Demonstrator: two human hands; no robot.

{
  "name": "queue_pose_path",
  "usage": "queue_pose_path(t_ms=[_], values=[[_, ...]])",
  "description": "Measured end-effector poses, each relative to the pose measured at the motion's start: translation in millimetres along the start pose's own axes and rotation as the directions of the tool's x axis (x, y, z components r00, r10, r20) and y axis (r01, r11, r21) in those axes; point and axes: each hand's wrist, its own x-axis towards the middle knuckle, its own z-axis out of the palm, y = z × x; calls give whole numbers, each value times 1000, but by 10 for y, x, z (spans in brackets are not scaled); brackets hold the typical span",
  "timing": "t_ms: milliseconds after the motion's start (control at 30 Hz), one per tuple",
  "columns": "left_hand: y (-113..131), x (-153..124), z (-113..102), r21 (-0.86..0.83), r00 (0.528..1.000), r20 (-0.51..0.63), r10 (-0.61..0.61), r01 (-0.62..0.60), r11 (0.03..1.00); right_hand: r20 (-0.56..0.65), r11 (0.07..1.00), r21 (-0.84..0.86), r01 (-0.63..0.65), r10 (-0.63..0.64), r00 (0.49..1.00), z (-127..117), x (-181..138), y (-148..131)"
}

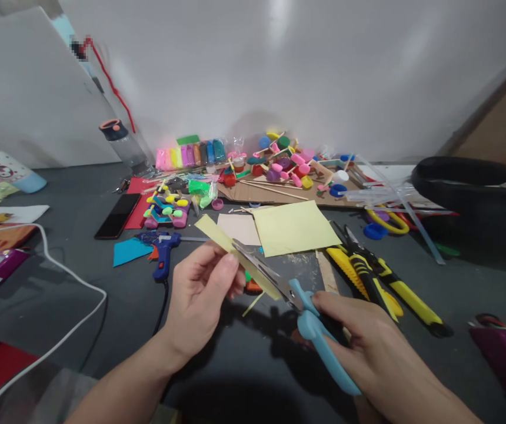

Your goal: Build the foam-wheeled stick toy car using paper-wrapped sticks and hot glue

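Observation:
Between the thumb and fingers of my left hand (206,291) is a narrow strip of pale yellow paper (212,231), tilted above the table. My right hand (368,347) is closed around the light blue handles of a pair of scissors (308,321). Their blades lie along the strip, with the tips close to my left thumb. A thin yellow sliver (253,304) hangs or lies below the strip; I cannot tell which. Behind my hands lies a larger pale yellow sheet (297,227), beside a pale pink piece of paper (238,228).
A blue glue gun (162,253) with a black cord lies left of my hands. Yellow-and-black pliers (370,282) lie on the right. Further back are a phone (118,216), a bottle (127,147), clay packs (191,154) and colourful caps and sticks on cardboard (262,193).

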Motion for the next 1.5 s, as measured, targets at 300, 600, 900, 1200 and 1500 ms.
queue_pose_path(t_ms=[300, 600, 900, 1200, 1500], values=[[-29, 6, 2, 39, 997, -71, 17, -14, 999, -5, 998, -13, -54, 53, 999, 15, 9, 2], [-2, 10, -47, 87, 998, -46, 47, -43, 995, 14, 1000, -24, -12, 12, 1000, -21, 3, 4], [1, 15, -60, 115, 998, -38, 46, -42, 992, 12, 995, -99, 11, -9, 1000, -52, 12, -4], [24, 29, -62, 177, 997, -34, 73, -66, 982, -20, 996, -85, 0, -1, 1000, -54, 8, -9], [64, 49, -56, 215, 991, 9, 132, -131, 968, -28, 997, -73, 28, -30, 999, -50, 17, -37]])
